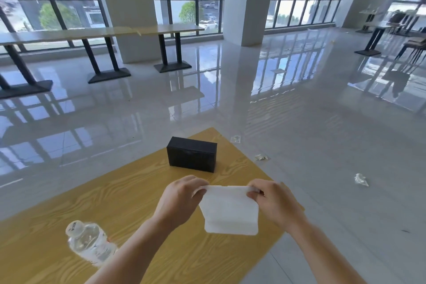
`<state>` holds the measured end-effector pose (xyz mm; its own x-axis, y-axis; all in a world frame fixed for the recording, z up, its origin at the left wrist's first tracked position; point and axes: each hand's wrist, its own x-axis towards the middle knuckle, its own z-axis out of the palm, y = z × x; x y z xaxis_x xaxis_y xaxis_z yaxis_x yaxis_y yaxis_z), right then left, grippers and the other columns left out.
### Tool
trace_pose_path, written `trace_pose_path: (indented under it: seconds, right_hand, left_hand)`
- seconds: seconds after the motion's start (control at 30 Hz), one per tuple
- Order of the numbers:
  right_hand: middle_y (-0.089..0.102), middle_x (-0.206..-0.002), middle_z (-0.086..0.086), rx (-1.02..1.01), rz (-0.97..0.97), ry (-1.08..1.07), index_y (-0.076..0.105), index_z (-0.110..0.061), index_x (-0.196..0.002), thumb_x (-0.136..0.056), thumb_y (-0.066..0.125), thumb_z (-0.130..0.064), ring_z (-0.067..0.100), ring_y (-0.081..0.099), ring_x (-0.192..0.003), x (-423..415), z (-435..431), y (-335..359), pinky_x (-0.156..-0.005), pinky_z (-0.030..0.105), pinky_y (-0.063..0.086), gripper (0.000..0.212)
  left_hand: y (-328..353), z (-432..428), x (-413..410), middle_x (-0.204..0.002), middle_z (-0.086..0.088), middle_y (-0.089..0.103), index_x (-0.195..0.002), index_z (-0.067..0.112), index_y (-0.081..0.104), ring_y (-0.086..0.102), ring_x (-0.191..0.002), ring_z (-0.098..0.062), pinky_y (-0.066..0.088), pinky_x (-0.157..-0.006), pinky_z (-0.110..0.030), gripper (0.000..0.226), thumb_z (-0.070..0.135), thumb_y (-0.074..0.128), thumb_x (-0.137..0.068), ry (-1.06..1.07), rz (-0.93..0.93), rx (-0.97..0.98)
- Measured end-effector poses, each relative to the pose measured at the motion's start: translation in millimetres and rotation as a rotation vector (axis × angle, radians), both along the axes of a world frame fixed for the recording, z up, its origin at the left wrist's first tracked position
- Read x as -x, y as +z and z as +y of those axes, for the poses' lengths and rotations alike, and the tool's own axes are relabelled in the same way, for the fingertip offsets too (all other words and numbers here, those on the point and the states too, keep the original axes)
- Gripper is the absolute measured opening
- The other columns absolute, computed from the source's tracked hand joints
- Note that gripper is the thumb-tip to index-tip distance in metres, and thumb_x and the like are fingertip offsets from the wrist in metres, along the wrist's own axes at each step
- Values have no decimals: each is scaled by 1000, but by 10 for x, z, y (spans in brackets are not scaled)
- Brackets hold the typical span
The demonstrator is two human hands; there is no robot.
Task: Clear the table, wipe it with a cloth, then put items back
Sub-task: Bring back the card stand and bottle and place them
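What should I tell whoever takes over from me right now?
Hands: left hand pinches the cloth at its top left corner, right hand at its top right; the cloth hangs spread above the table.
Things: box stands at the table's far end, bottle at its near left.
Done: cloth is in hand.
Left: both items sit on the table, and whether it has been wiped cannot be told; if not, move them off, wipe, put them back.
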<state>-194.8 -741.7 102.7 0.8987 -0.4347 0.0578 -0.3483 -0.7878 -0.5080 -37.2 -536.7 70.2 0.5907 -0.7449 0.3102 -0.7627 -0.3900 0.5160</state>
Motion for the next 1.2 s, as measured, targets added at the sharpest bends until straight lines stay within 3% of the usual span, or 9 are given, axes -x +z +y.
trace_pose_path:
  seconds: [0.1, 0.2, 0.3, 0.4, 0.5, 0.63, 0.87, 1.03, 1.2]
  right_hand:
    - [55, -64, -19, 17, -2, -35, 68, -25, -90, -92, 65, -24, -3, 52, -63, -176, -211, -38, -57, 14, 38, 4]
    - [59, -66, -16, 19, -15, -119, 69, -27, -91, -91, 67, -24, 10, 57, -69, -319, -346, -102, -64, 28, 45, 3]
    - [60, -66, -11, 47, -41, -207, 70, -21, -91, -90, 69, -22, 22, 62, -73, -524, -468, -153, -64, 32, 43, 2]
    - [52, -55, -8, 64, -70, -299, 63, -14, -79, -90, 69, -19, 27, 53, -64, -722, -593, -263, -55, 34, 34, 13]
    - [70, -72, 6, 66, -112, -379, 70, -7, -91, -89, 69, -17, 39, 62, -77, -845, -775, -377, -62, 37, 45, 11]
    - [69, -75, 17, 80, -143, -429, 68, 0, -92, -88, 70, -17, 44, 62, -78, -938, -1034, -509, -64, 42, 51, 18]
    - [71, -76, 18, 107, -211, -438, 71, -1, -94, -88, 71, -13, 43, 64, -72, -1237, -1357, -792, -61, 35, 38, 13]
    - [74, -83, 17, 140, -254, -414, 72, -1, -100, -88, 71, -14, 43, 67, -78, -1483, -1515, -932, -67, 39, 46, 18]
    - [70, -73, 13, 141, -272, -405, 67, -4, -85, -88, 70, -15, 42, 63, -69, -1639, -1551, -1057, -61, 33, 37, 12]
  left_hand:
    - [-112, -159, -242, -114, 12, 66, -122, 25, 66, 64, -95, -9, 55, -75, -24, 30, 19, 66, -93, 21, -88, -30]
    - [-318, -273, -483, -132, 8, 56, -141, 25, 49, 61, -107, -13, 54, -79, -26, 48, 22, 60, -95, 99, -76, -84]
    - [-672, -349, -790, -139, 2, 51, -147, 22, 38, 57, -115, -18, 51, -87, -31, 58, 29, 58, -93, 186, -44, -189]
    - [-1062, -410, -1070, -151, -5, 39, -149, 23, 30, 37, -139, -25, 40, -107, -44, 63, 42, 53, -94, 302, -15, -385]
    - [-1371, -511, -1189, -159, -11, 24, -153, 22, 23, 14, -149, -31, 23, -116, -56, 65, 49, 41, -97, 374, 72, -549]
    - [-1707, -628, -1262, -164, -11, 7, -156, 24, 10, -3, -151, -34, 8, -116, -66, 70, 59, 26, -97, 432, 137, -657]
    - [-2146, -769, -1331, -163, -7, -21, -154, 29, -15, -28, -146, -34, -16, -107, -73, 83, 76, 3, -88, 592, 242, -730]
    - [-2227, -813, -1345, -163, -8, -21, -153, 29, -18, -26, -146, -35, -13, -108, -71, 85, 78, -3, -85, 640, 185, -759]
    - [-2262, -787, -1320, -163, -7, -19, -154, 30, -16, -26, -147, -33, -10, -110, -70, 85, 78, -2, -85, 644, 175, -763]
